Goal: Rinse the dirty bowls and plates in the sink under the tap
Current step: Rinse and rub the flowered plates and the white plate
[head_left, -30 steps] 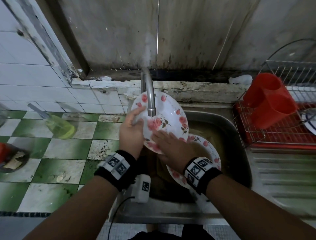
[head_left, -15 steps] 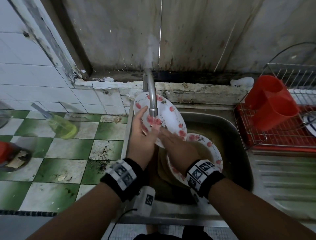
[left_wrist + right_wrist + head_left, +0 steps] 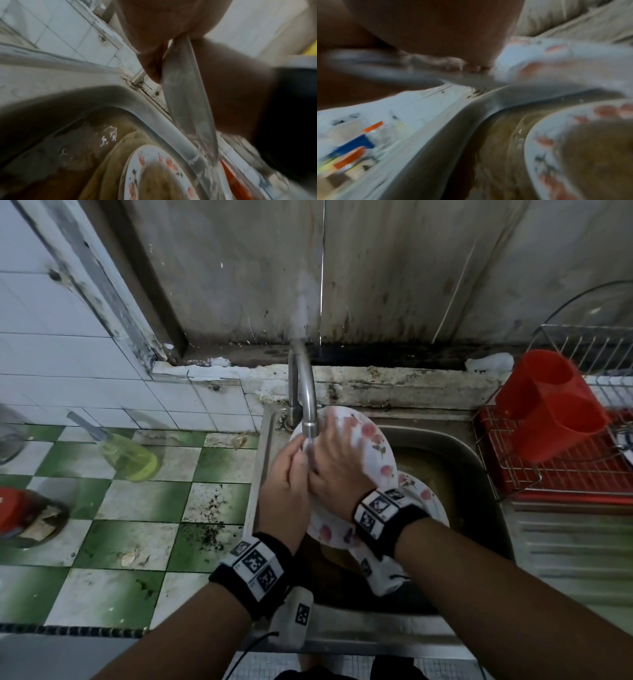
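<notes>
A white plate with pink flowers is held tilted under the steel tap, and water runs onto it. My left hand grips its left rim; in the left wrist view the plate's edge sits pinched between thumb and fingers. My right hand lies flat on the plate's face, fingers spread toward the upper rim. A second flowered plate lies in the sink in brown water, and it also shows in the left wrist view and the right wrist view. The right wrist view is blurred.
A red wire dish rack with a red cutlery holder stands right of the sink. On the green and white tiled counter lie a bottle of yellow-green liquid and a red-lidded jar.
My right hand has slid from the plate's lower part up across its face. The left hand has shifted along the left rim, and the plate has swung round under the tap.
</notes>
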